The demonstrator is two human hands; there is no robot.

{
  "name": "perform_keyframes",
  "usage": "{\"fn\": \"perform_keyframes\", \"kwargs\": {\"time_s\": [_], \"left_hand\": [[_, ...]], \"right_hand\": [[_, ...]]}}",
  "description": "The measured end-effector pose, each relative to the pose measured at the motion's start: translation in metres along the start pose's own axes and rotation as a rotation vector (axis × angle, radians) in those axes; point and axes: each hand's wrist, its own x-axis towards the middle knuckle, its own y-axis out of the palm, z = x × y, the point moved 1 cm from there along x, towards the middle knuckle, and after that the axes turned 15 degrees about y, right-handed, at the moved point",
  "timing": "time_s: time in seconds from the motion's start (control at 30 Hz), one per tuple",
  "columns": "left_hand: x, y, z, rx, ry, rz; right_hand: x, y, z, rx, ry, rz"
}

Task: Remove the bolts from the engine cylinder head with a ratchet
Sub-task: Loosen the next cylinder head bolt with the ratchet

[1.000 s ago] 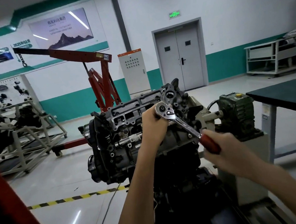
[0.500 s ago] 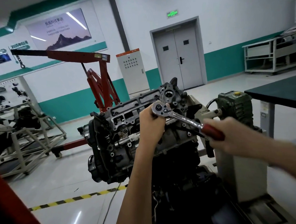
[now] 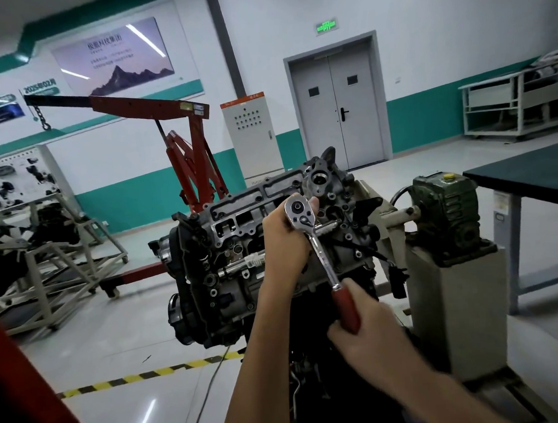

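Note:
The grey engine cylinder head (image 3: 239, 220) sits on a stand in the middle of the head view, its bolt face turned toward me. A chrome ratchet (image 3: 318, 248) with a dark red handle has its round head against the cylinder head. My left hand (image 3: 284, 240) cups the ratchet head from behind, fingers curled around it. My right hand (image 3: 371, 332) grips the red handle, which points down and to the right. The bolt under the ratchet head is hidden.
A green gearbox (image 3: 446, 215) on a grey pedestal (image 3: 460, 311) stands right of the engine. A dark-topped table (image 3: 527, 172) is at the far right. A red engine hoist (image 3: 187, 145) stands behind, and metal frames (image 3: 48, 275) sit on the left floor.
My right hand swung the ratchet handle up to a flatter angle, then down to a steep one. My left hand stayed on the ratchet head.

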Motion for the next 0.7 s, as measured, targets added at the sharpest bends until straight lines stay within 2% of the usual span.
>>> {"fn": "perform_keyframes", "kwargs": {"time_s": [0.13, 0.23, 0.3, 0.4, 0.53, 0.6, 0.7], "left_hand": [[0.004, 0.002, 0.0, 0.008, 0.005, 0.044], [0.004, 0.002, 0.001, 0.007, 0.008, 0.009], [0.002, 0.003, 0.001, -0.004, 0.011, -0.007], [-0.001, 0.005, 0.002, -0.025, 0.009, -0.032], [-0.001, 0.004, -0.001, -0.028, 0.018, -0.027], [0.0, 0.003, -0.001, -0.021, 0.028, -0.02], [0.001, 0.003, -0.002, -0.017, 0.004, -0.004]], "right_hand": [[0.029, -0.09, 0.008, -0.418, -0.154, 0.072], [0.045, -0.112, 0.017, -0.528, -0.211, 0.032], [0.036, -0.091, 0.008, -0.429, -0.176, -0.01], [0.003, -0.024, -0.004, -0.068, -0.09, -0.107], [-0.009, 0.04, 0.009, 0.26, 0.007, -0.045], [-0.006, 0.028, 0.008, 0.202, -0.01, -0.028], [0.006, -0.029, -0.002, -0.106, -0.066, 0.034]]}}
